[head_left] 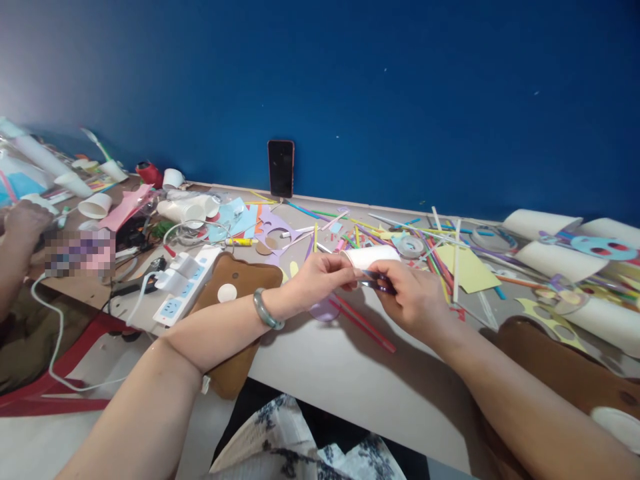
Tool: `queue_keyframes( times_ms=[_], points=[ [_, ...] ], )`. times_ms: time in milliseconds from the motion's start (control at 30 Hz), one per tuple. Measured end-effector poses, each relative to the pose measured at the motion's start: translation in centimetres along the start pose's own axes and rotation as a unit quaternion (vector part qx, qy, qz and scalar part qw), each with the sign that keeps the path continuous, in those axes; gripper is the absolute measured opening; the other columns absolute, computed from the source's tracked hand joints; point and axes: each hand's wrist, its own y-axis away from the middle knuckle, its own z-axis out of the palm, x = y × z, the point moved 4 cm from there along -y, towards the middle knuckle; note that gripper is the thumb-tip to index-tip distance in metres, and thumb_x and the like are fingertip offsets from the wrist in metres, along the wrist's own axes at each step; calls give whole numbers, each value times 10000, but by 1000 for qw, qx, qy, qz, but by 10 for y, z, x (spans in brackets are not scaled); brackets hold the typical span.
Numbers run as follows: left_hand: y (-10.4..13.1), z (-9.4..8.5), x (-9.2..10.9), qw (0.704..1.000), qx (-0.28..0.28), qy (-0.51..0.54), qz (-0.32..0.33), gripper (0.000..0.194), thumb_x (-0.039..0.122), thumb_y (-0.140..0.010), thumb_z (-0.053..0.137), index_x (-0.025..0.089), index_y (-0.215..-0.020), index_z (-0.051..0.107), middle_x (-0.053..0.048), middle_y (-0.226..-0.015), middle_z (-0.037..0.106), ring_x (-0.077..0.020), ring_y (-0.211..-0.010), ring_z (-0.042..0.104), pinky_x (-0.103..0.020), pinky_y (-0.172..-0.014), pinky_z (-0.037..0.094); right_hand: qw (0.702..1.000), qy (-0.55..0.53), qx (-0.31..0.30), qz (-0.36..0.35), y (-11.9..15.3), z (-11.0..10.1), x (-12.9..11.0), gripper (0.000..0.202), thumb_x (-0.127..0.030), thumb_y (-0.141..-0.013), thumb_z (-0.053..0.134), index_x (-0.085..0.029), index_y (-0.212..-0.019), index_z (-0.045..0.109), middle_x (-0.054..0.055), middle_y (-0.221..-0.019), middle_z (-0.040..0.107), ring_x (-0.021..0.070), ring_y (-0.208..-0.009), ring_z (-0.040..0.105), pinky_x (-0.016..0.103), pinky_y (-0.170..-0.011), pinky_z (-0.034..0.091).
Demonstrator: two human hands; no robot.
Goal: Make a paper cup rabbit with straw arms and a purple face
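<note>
apparently a cutting step is in hand: just on the near side of the white paper cup [376, 256], the right hand [414, 297] grips dark purple-handled metal scissors [383, 285], fingers curled. the left hand [327, 277] has thumb and fingertip pressed together, any pinched piece indistinct. next calls for steady fingers, clear of the blades.

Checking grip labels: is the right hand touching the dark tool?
Touching: the head view shows the right hand gripping the dark tool with its fingers pressed against it.
</note>
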Motion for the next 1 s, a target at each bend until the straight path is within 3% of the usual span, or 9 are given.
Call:
queue_keyframes(
  times_ms=[133,267,367,500,600,700,867,933,1000],
  points=[
    [-10,-20,9,993,95,-43,54,156,263,-800,704,164,-694,648,23,-632,602,-90,-594,520,-241,-616,413,951,-230,-203,26,-7,0,-2,292,-371,-1017,448,-212,-791,543,-11,-640,598,122,-548,517,252,-543,392],
    [-21,-53,24,949,257,27,181,29,168,-827,612,190,-811,623,16,-790,647,-109,-778,604,-241,-772,479,940,-69,-331,37,-7,7,23,224,-314,-921,556,-214,-730,616,-8,-598,591,142,-546,523,265,-535,315],
    [-26,-63,29,937,272,71,208,103,154,-806,646,204,-847,566,3,-875,655,-122,-861,635,-266,-834,500,939,156,-289,106,-9,12,49,88,-245,-816,623,-219,-756,683,36,-643,647,185,-572,548,296,-552,270],
    [-30,-61,23,959,215,115,147,236,201,-786,699,212,-821,465,13,-875,615,-122,-838,636,-288,-815,514,937,230,-253,66,-13,18,34,177,-349,-814,698,-177,-811,738,133,-883,732,271,-830,654,343,-691,371],
    [-31,-62,18,961,208,103,152,264,220,-766,722,211,-833,467,16,-875,589,-110,-803,606,-272,-779,489,923,205,-323,36,-6,29,5,299,-440,-836,700,-189,-673,699,111,-784,710,274,-771,657,366,-699,375],
    [-29,-64,18,955,215,41,199,358,230,-691,771,217,-948,522,0,-958,599,-119,-803,579,-267,-757,455,904,144,-401,47,7,42,-16,223,-344,-814,718,-202,-650,663,44,-656,670,201,-598,607,325,-617,340],
    [-14,-53,30,926,208,-118,292,573,218,-631,794,220,-1125,503,-56,-1118,589,-197,-992,575,-310,-916,450,925,110,-350,95,7,35,-5,179,-184,-864,600,-211,-687,606,2,-594,628,155,-516,566,283,-517,273],
    [-7,-46,33,918,193,-163,305,590,209,-657,783,218,-1172,496,-80,-1176,581,-226,-1058,573,-343,-989,436,939,68,-307,142,0,19,11,98,-158,-852,592,-223,-867,664,-26,-589,644,148,-491,572,260,-498,311],
    [-2,-41,34,916,177,-186,307,596,194,-682,761,215,-1213,490,-98,-1216,577,-249,-1106,572,-371,-1030,426,959,-4,-227,170,-9,-3,26,327,-151,-865,582,-240,-1170,662,-49,-561,646,151,-454,571,258,-495,381]
  ],
)
